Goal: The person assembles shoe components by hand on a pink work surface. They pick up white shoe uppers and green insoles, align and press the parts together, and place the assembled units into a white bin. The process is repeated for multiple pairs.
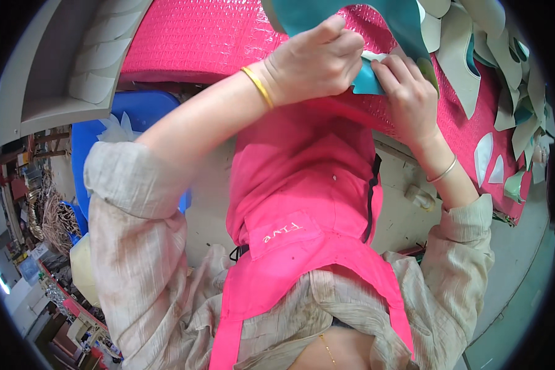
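Note:
A curved teal shoe-upper-like piece (367, 20) with a pale backing arches over the pink padded work surface at the top. Its lower teal part (367, 81) shows between my hands, with a whitish edge. My left hand (320, 58) is closed in a fist against this part, and whatever its fingers hold is hidden under it. On the other side, my right hand (410, 92) is closed on the piece, fingertips bent over the whitish edge.
Several pale-and-teal cut pieces (456, 61) pile up at the far right. Small white scraps (484, 157) lie nearer on the pink surface (197, 40). A grey shelf box (58, 111) with stacked pale pieces stands left, above a blue bin (83, 132).

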### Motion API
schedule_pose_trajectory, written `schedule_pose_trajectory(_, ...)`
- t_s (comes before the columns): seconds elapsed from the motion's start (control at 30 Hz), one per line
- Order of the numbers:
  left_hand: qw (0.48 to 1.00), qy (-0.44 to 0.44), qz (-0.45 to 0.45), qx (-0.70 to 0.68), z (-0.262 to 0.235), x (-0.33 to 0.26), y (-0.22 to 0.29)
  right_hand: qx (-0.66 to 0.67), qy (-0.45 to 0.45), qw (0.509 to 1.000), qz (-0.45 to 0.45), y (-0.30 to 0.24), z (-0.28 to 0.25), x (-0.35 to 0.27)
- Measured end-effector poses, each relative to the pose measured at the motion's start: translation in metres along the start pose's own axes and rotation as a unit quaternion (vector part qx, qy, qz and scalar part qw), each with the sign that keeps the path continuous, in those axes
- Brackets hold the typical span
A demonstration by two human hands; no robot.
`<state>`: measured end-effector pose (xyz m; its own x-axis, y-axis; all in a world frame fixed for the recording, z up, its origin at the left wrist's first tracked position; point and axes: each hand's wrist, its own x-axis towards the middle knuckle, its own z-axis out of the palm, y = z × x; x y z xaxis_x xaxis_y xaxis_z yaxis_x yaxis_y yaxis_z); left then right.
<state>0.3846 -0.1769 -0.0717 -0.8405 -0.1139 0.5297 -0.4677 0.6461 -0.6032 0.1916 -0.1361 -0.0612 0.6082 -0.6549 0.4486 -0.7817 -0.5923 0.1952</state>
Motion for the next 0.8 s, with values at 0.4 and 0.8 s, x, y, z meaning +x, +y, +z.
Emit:
schedule_pose_trajectory(0.4, 0.977, -0.087, -0.114, -0.156, -0.013, -0.024, 0.038, 0.109, -0.131, 0.981, 0.089, -0.019, 0.010, -0.023)
schedule_pose_trajectory(0.8, 0.836, -0.176, -0.403, -0.329, 0.008, -0.014, 0.033, 0.277, -0.405, 0.865, 0.103, 0.038, 0.025, 0.052)
